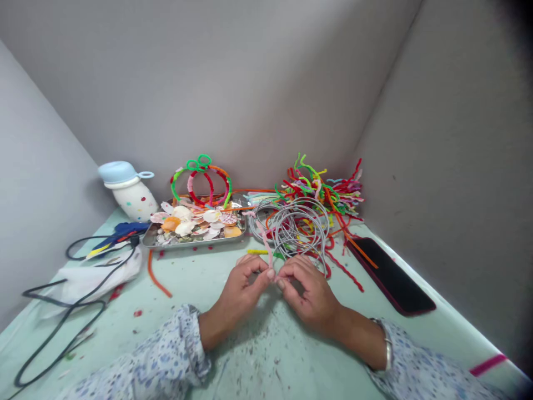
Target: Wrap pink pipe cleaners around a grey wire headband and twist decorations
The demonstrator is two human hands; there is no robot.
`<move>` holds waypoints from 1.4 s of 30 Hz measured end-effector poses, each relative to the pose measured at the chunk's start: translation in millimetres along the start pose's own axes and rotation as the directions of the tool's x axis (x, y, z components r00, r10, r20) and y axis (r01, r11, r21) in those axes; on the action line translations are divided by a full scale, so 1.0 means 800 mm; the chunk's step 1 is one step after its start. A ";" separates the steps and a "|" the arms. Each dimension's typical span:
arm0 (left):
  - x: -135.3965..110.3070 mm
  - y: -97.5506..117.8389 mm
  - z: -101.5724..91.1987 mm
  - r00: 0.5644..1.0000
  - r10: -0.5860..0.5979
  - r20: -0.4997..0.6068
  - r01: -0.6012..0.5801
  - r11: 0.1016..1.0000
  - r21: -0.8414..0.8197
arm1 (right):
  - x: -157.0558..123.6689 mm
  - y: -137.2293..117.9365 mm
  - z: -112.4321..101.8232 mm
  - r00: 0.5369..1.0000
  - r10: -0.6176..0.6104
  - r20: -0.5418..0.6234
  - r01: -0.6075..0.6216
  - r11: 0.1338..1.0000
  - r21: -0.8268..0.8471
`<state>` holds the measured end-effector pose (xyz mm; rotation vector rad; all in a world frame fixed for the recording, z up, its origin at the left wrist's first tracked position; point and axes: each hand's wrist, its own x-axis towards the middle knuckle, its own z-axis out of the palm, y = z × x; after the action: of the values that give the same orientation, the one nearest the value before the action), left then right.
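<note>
- Here, pinching a pink stem (267, 247) with left hand (245, 284) and right hand (311, 291), close together.
- Held over surface (258, 361), on near side of wire (280, 232), left of phone (395, 280).

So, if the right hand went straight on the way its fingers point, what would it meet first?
The right hand would likely meet the left hand first, just across the pink fuzzy stem they both pinch; whether they already touch is unclear.
</note>
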<state>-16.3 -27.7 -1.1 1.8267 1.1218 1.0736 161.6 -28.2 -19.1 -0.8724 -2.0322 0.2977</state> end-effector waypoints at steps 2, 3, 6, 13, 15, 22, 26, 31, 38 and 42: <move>0.000 0.000 0.000 1.000 0.013 -0.001 -0.012 1.000 0.017 | 0.000 0.000 0.000 1.000 0.000 -0.007 0.000 1.000 0.004; 0.000 0.000 0.000 1.000 0.012 -0.003 -0.012 1.000 0.029 | -0.001 0.000 0.000 1.000 -0.004 -0.008 0.004 1.000 0.002; 0.000 0.001 0.001 1.000 0.002 -0.002 -0.001 0.999 0.054 | -0.001 0.001 0.000 1.000 -0.026 -0.005 0.026 1.000 -0.008; -0.001 0.003 0.003 1.000 -0.010 -0.006 0.010 0.997 0.077 | -0.001 0.002 0.000 0.998 -0.056 -0.006 0.056 0.998 -0.026; -0.001 0.002 0.002 1.000 -0.007 -0.011 0.007 0.998 0.059 | 0.000 0.001 0.001 0.999 -0.038 -0.023 0.038 0.999 -0.030; -0.001 -0.003 0.001 1.000 0.009 -0.023 -0.009 0.999 0.034 | -0.001 0.001 0.003 0.999 -0.039 -0.010 0.038 0.999 -0.026; -0.002 -0.003 0.002 0.999 -0.002 -0.034 0.004 0.999 0.043 | -0.001 0.002 0.003 0.999 -0.034 -0.001 0.034 0.999 -0.027; -0.002 -0.001 0.002 0.999 0.015 -0.038 -0.013 0.999 0.038 | 0.000 0.000 0.002 1.000 -0.031 -0.001 0.031 0.999 -0.018; 0.001 -0.001 0.002 0.999 0.013 -0.040 -0.012 0.999 0.037 | 0.001 0.000 0.002 0.999 -0.044 -0.009 0.044 0.999 -0.028; 0.003 0.000 0.003 1.000 0.010 -0.017 -0.009 0.997 0.079 | 0.001 0.000 0.002 0.999 -0.055 -0.001 0.054 0.998 -0.030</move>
<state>-13.8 -25.3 -1.4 1.8887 1.1817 1.0665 160.3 -27.2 -19.6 -0.8340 -2.0599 0.2362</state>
